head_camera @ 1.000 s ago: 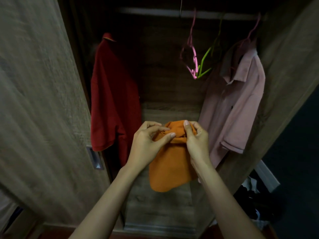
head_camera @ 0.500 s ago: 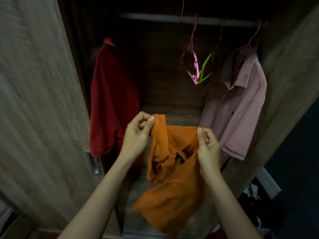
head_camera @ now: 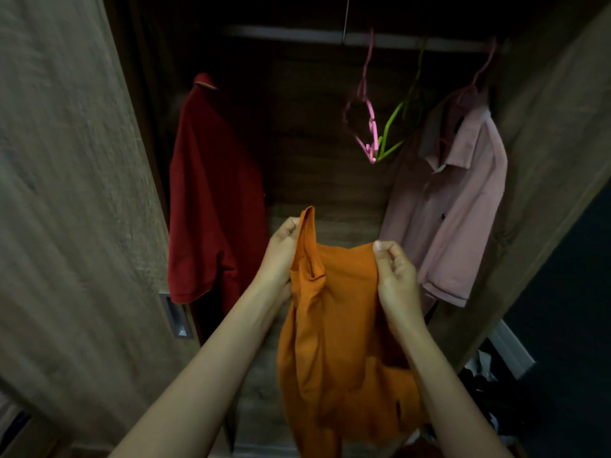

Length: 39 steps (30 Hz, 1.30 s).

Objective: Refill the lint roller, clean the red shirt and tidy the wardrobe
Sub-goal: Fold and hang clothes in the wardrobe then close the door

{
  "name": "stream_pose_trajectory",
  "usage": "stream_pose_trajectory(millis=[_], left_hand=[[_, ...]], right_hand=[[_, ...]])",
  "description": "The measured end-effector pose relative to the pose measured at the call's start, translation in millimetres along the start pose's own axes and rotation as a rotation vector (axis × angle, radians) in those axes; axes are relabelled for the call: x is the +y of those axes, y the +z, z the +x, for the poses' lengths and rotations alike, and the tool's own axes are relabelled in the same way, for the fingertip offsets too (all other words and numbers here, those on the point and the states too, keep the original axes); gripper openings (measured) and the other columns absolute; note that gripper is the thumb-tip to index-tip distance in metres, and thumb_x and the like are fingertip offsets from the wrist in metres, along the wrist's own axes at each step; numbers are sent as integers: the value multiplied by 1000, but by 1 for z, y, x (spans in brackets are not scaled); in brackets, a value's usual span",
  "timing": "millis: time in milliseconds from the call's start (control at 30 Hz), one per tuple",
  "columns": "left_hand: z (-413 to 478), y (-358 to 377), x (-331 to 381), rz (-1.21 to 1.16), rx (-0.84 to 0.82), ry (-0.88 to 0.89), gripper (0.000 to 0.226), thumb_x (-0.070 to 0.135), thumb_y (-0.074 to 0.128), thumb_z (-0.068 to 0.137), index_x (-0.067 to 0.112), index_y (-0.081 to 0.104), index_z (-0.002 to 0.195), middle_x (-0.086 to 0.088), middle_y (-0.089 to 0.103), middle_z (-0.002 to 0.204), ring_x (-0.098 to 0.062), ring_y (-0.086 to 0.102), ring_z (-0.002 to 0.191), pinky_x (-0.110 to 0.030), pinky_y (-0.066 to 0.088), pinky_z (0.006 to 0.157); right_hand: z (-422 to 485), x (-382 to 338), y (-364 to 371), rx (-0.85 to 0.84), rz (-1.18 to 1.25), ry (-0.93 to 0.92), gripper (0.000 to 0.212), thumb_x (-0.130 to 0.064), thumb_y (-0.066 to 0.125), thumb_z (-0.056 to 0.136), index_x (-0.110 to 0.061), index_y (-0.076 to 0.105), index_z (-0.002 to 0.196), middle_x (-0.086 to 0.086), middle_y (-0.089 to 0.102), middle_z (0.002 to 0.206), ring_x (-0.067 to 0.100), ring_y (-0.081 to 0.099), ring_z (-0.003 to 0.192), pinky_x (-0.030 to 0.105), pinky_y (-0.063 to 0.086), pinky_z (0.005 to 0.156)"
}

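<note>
Holding orange shirt [head_camera: 334,325] at 6 o'clock | left hand [head_camera: 282,249] curled, gripping its top edge | right hand [head_camera: 396,282] pinching opposite edge | red shirt [head_camera: 211,200] hangs at 10 o'clock in wardrobe [head_camera: 314,143] | pink shirt [head_camera: 456,219] at 2 o'clock

An orange shirt [head_camera: 334,325] is being held up by the left hand [head_camera: 281,252] and right hand [head_camera: 396,282] before the wardrobe [head_camera: 82,193].

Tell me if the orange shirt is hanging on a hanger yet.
No: the left hand and right hand hold the orange shirt up, while the pink hanger and green hanger hang bare.
</note>
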<state>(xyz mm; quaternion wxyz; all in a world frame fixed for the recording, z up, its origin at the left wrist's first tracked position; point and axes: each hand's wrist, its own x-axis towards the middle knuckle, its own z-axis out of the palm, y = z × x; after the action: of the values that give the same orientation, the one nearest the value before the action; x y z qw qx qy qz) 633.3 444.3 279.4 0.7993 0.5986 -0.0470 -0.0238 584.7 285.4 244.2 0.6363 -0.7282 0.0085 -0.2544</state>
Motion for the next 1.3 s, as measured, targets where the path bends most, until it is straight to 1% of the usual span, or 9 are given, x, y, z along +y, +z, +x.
stream_pose_trajectory(millis=[200,333,500,733,867,967,1133,1233,1300], left_hand=[[5,43,8,-156,91,-86,32,21,44,102,17,50,71,10,44,36,-3,42,32,-17,36,39],[13,54,0,-120,162,-151,28,26,41,104,9,61,97,5,47,47,-7,45,41,-17,40,43],[24,53,-4,-162,216,-163,18,20,40,104,17,57,99,0,50,63,-11,50,52,-21,44,49],[27,39,0,-257,212,-142,15,18,46,102,14,60,106,3,48,56,-6,46,42,-16,40,40],[27,26,0,-172,107,-177,16,10,49,98,14,59,86,1,47,55,-8,47,43,-19,45,45],[27,16,-1,-84,35,-179,28,12,44,100,14,56,75,0,51,53,-9,50,44,-17,46,43],[22,13,-6,189,-93,-146,40,48,51,94,15,72,102,-12,73,96,-19,69,90,-38,54,90],[19,15,-2,215,-216,-106,47,68,50,83,26,68,73,0,68,75,-13,66,74,-28,53,75],[20,10,0,341,-318,14,28,54,62,82,27,60,78,3,62,81,-12,61,77,-27,48,73]], right_hand=[[-9,8,-2,126,38,-54,11,-15,50,96,-12,59,102,2,65,92,-10,59,79,4,42,74],[-28,0,4,166,142,-95,12,-27,53,92,-21,64,91,-9,67,88,-4,61,80,7,44,73],[-35,3,17,35,182,171,49,-49,62,76,-17,65,114,-8,69,101,-3,65,91,14,51,81],[-15,-1,22,53,215,166,20,-35,61,88,-17,69,91,-4,72,88,8,66,84,17,52,74],[-1,-11,20,89,215,66,16,-32,54,93,-19,59,85,-11,56,63,7,52,63,22,42,61],[11,-15,17,156,188,-16,13,-34,52,94,-25,57,85,-5,55,70,7,50,67,26,41,65],[23,-21,15,174,164,-87,10,-29,52,95,-26,54,86,-1,52,66,7,46,56,26,38,53],[28,-28,8,216,143,-114,10,-27,50,96,-25,53,86,-6,50,63,1,46,50,20,38,50],[31,-33,0,234,129,-130,10,-28,50,95,-26,53,86,-5,51,66,2,48,54,21,40,54]])
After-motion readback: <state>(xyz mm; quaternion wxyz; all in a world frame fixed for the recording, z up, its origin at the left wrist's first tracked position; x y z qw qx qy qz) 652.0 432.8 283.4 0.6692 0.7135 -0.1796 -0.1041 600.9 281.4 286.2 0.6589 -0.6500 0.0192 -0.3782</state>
